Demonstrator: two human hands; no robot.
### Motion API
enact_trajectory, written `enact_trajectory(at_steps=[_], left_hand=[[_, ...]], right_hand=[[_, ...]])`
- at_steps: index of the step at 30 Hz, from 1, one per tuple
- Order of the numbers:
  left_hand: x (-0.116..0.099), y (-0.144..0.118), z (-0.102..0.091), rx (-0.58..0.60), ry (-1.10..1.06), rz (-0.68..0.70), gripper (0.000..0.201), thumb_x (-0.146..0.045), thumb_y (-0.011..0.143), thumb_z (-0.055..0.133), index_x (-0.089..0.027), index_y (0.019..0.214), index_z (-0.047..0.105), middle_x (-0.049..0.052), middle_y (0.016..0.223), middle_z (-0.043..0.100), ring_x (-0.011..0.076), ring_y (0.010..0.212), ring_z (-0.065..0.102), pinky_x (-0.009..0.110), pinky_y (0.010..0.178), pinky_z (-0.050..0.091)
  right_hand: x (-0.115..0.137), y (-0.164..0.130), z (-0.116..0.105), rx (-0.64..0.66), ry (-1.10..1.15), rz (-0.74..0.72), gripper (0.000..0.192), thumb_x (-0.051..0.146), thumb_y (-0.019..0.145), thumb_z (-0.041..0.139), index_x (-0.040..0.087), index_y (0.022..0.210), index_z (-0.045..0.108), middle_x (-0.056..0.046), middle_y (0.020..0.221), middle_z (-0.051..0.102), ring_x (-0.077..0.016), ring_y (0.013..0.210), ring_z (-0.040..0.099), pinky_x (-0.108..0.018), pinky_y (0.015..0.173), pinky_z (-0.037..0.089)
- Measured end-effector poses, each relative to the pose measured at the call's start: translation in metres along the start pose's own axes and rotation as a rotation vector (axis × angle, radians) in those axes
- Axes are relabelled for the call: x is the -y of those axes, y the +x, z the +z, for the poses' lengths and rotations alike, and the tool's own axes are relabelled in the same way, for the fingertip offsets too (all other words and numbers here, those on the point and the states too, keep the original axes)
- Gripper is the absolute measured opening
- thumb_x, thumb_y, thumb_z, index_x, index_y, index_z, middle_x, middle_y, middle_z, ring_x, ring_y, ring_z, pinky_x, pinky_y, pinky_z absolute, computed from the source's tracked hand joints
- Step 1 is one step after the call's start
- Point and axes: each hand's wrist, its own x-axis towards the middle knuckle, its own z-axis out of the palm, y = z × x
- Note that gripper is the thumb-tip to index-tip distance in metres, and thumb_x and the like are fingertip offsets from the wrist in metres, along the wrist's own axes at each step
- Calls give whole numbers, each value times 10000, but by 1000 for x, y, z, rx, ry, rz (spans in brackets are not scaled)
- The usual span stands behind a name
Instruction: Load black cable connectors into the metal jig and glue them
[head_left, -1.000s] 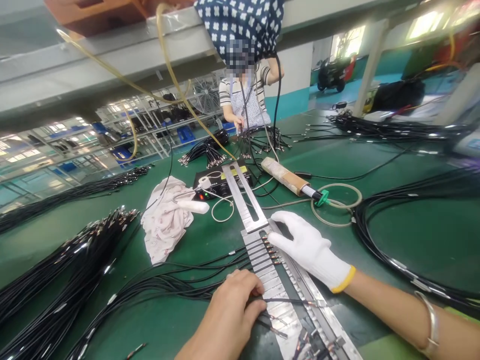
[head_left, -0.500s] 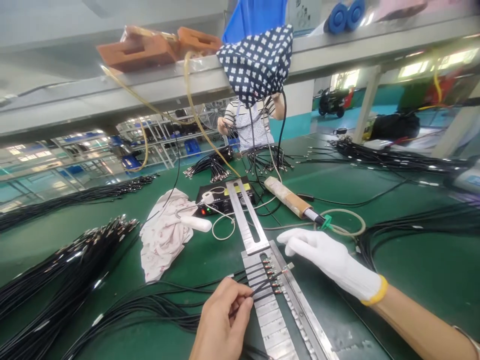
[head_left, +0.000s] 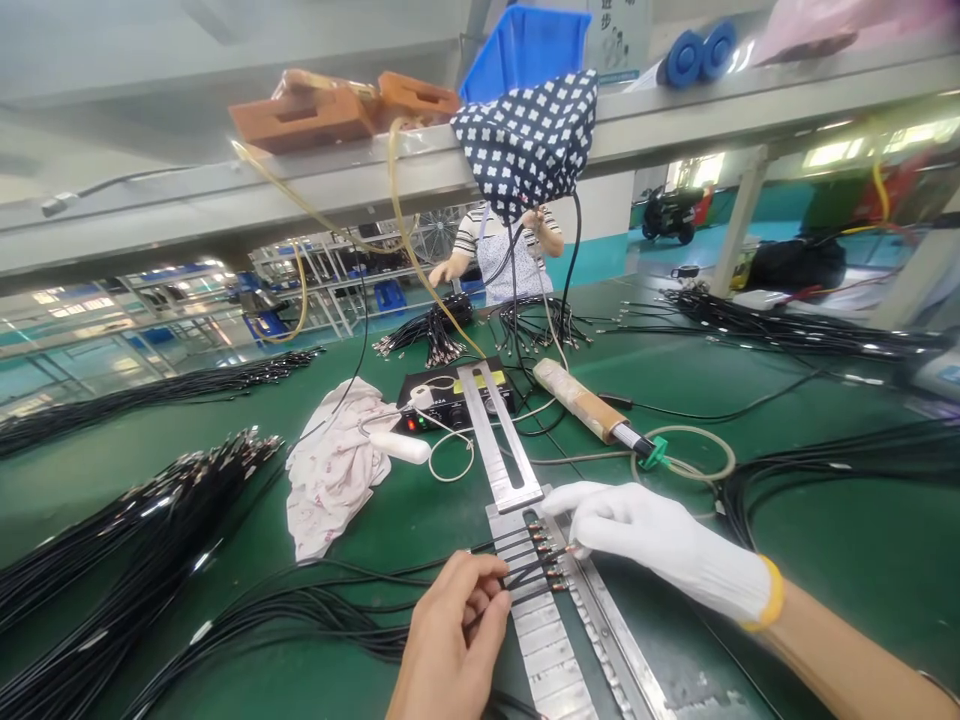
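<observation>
Head view: at lower centre, the left hand (head_left: 454,632) pinches a black cable (head_left: 549,556) between thumb and forefinger over the metal fixture (head_left: 549,645), right gloved hand (head_left: 667,545) at its tip, closure unclear; likely light, springy, best held by the jacket, sparing the fragile end.

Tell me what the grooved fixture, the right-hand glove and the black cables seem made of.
Grooved fixture: metal, perhaps aluminium or steel, given its silvery glints. Right-hand glove: matte white fabric, perhaps cotton, judging by its soft creases and yellow cuff. Black cables: probably smooth plastic or rubber sheathing, going by their slight sheen.
</observation>
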Motion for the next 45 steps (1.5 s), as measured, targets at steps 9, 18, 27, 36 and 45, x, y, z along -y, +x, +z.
enact_trajectory(at_steps=[9, 18, 27, 36, 45], left_hand=[[-11, -3, -8, 40, 98, 15, 248, -363, 980, 486, -227, 864, 658, 17, 820, 588, 160, 716, 569, 227, 622, 434], [-15, -5, -13, 190, 322, -39, 229, -228, 965, 385, -211, 861, 588, 34, 880, 596, 194, 774, 590, 279, 655, 397], [-11, -8, -12, 211, 405, -14, 248, -207, 987, 347, -213, 899, 579, 41, 938, 590, 208, 827, 615, 316, 719, 434], [-13, -10, -10, 184, 389, -34, 233, -191, 972, 362, -211, 878, 574, 41, 922, 596, 204, 809, 623, 312, 706, 444], [-11, -12, -3, 142, 551, 81, 311, -188, 1000, 286, -218, 944, 590, 40, 919, 598, 206, 750, 646, 313, 645, 450]], right_hand=[[4, -1, 1, -151, 86, 22, 265, 452, 827, 647, 220, 746, 748, -52, 1118, 757, -282, 1079, 672, -408, 1034, 476], [-3, 3, -2, -228, 157, 47, 385, 601, 768, 699, 218, 750, 733, -83, 1101, 766, -300, 1104, 662, -443, 1062, 467], [-2, 2, 0, -215, 110, 61, 467, 681, 763, 676, 219, 751, 736, -86, 1110, 765, -318, 1112, 662, -467, 1060, 475], [-4, 1, 4, -182, 31, 55, 368, 578, 813, 664, 219, 785, 743, -71, 1145, 758, -306, 1116, 662, -456, 1048, 490], [-13, -1, 7, -164, -230, 40, 267, 457, 885, 581, 252, 870, 753, -43, 1189, 729, -287, 1124, 641, -455, 1059, 449]])
